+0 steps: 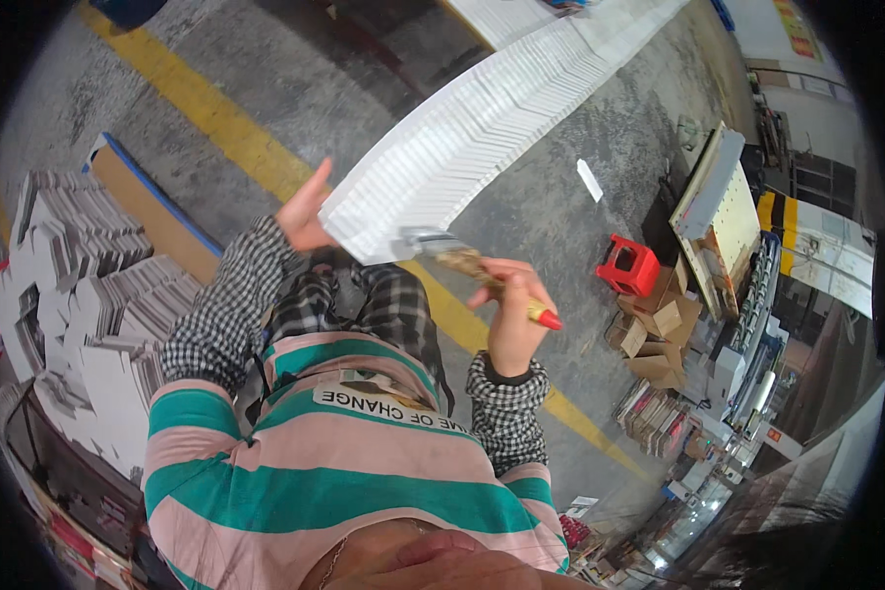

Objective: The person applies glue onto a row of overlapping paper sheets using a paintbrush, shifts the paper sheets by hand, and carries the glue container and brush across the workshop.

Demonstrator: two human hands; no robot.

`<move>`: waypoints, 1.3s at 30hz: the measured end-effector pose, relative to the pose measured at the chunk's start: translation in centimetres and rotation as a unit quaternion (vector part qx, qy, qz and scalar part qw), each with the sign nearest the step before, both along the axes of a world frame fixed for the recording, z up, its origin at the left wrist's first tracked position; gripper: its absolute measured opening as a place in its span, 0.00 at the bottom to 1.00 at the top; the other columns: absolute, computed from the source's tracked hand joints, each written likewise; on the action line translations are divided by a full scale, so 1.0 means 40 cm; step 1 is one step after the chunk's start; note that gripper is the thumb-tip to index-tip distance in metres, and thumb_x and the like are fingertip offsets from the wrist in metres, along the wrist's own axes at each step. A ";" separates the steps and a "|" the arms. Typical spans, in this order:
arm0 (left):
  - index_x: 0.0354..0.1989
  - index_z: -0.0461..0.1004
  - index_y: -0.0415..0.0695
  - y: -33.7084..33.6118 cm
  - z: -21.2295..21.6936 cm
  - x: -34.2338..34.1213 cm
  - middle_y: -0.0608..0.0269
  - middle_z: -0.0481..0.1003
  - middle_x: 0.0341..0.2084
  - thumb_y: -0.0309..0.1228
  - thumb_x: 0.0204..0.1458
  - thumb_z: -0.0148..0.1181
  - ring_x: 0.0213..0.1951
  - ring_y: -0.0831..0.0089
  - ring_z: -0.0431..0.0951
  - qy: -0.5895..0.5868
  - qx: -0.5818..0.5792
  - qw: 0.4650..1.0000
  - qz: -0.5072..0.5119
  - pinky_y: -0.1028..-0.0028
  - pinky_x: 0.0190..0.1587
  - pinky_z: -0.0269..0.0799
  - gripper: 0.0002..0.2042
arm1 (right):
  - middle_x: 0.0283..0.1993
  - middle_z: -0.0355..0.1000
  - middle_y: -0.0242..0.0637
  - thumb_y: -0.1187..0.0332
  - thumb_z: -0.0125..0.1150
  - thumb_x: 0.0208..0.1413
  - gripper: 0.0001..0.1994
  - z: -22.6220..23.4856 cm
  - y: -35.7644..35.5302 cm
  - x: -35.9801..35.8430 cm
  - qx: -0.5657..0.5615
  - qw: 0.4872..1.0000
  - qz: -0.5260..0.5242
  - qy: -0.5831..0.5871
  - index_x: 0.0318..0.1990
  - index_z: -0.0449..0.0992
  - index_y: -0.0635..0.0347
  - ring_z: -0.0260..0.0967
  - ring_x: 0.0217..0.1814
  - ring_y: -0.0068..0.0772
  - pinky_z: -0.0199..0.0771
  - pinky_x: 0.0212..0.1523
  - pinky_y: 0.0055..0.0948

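My right hand (517,317) is closed around the handle of a paintbrush (457,260), whose handle is yellowish with a red end. Its pale bristles reach the near corner of a long row of overlapping white sheets (433,147), and their tip looks blurred. Beside the left edge of that row is my left hand (307,214), its thumb stretched away from the other fingers. The fingers lie along the edge of the sheets; whether they press on it I cannot tell.
Stacks of folded white card pieces (88,324) stand at my left, near a blue-edged brown board (157,206). On the right are a red plastic stool (627,265), opened cardboard boxes (664,329) and a leaning panel (713,216). A white strip (590,181) lies on the floor.
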State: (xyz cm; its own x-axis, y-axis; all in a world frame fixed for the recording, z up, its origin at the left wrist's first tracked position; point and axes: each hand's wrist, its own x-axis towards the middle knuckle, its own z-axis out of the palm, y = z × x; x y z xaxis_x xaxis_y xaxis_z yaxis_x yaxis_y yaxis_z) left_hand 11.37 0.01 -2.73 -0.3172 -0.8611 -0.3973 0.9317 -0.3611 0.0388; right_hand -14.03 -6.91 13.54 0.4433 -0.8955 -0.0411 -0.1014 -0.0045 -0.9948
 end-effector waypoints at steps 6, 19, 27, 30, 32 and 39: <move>0.64 0.47 0.41 0.138 -0.101 0.064 0.50 0.60 0.58 0.70 0.46 0.33 0.59 0.59 0.60 -0.178 0.166 0.969 -0.040 0.58 0.60 0.52 0.47 | 0.35 0.72 0.48 0.62 0.46 0.60 0.18 -0.012 -0.113 -0.113 0.032 0.967 -0.252 0.030 0.33 0.71 0.72 0.66 0.19 0.28 0.69 0.18 0.26; 0.61 0.52 0.36 -0.229 -0.112 -0.051 0.43 0.63 0.54 0.59 0.51 0.45 0.57 0.54 0.63 -0.539 0.385 0.749 0.029 0.55 0.57 0.54 0.40 | 0.37 0.71 0.49 0.62 0.48 0.60 0.16 -0.059 -0.488 -0.329 0.090 0.968 -0.236 -0.010 0.35 0.70 0.72 0.67 0.20 0.28 0.71 0.20 0.27; 0.45 0.69 0.31 -0.414 -0.039 -0.108 0.54 0.75 0.38 0.43 0.54 0.53 0.42 0.69 0.74 -0.627 0.368 0.639 0.252 0.76 0.46 0.65 0.23 | 0.38 0.72 0.46 0.64 0.46 0.60 0.15 -0.044 -0.673 -0.369 0.045 0.991 -0.115 0.045 0.37 0.70 0.71 0.68 0.22 0.27 0.70 0.23 0.24; 0.43 0.70 0.32 -0.452 -0.028 -0.105 0.55 0.75 0.37 0.41 0.54 0.53 0.41 0.71 0.74 -0.585 0.384 0.631 0.335 0.76 0.46 0.64 0.21 | 0.38 0.71 0.44 0.65 0.46 0.60 0.15 -0.049 -0.704 -0.334 -0.006 0.999 -0.029 0.043 0.39 0.71 0.73 0.69 0.24 0.26 0.71 0.27 0.24; 0.43 0.70 0.32 -0.471 -0.020 -0.112 0.55 0.76 0.37 0.40 0.54 0.53 0.42 0.71 0.75 -0.600 0.366 0.614 0.360 0.76 0.47 0.64 0.20 | 0.42 0.70 0.43 0.71 0.48 0.58 0.11 -0.060 -0.699 -0.288 -0.007 1.000 0.014 0.015 0.40 0.71 0.73 0.71 0.27 0.27 0.72 0.30 0.24; 0.43 0.70 0.34 -0.471 -0.005 -0.124 0.56 0.76 0.37 0.38 0.55 0.52 0.42 0.71 0.75 -0.588 0.324 0.640 0.374 0.76 0.48 0.64 0.17 | 0.45 0.69 0.47 0.78 0.59 0.48 0.11 -0.150 -0.687 -0.047 -0.137 0.972 0.193 -0.004 0.40 0.72 0.67 0.69 0.43 0.38 0.68 0.46 0.31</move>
State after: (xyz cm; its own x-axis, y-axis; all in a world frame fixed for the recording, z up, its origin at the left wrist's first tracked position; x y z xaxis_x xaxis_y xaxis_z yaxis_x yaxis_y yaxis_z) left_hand 6.42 -18.83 -2.92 0.9339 -0.1314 -0.3326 0.3171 -0.1257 0.9400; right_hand -15.91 -34.40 7.53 0.7473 -0.6394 0.1809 -0.0309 -0.3055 -0.9517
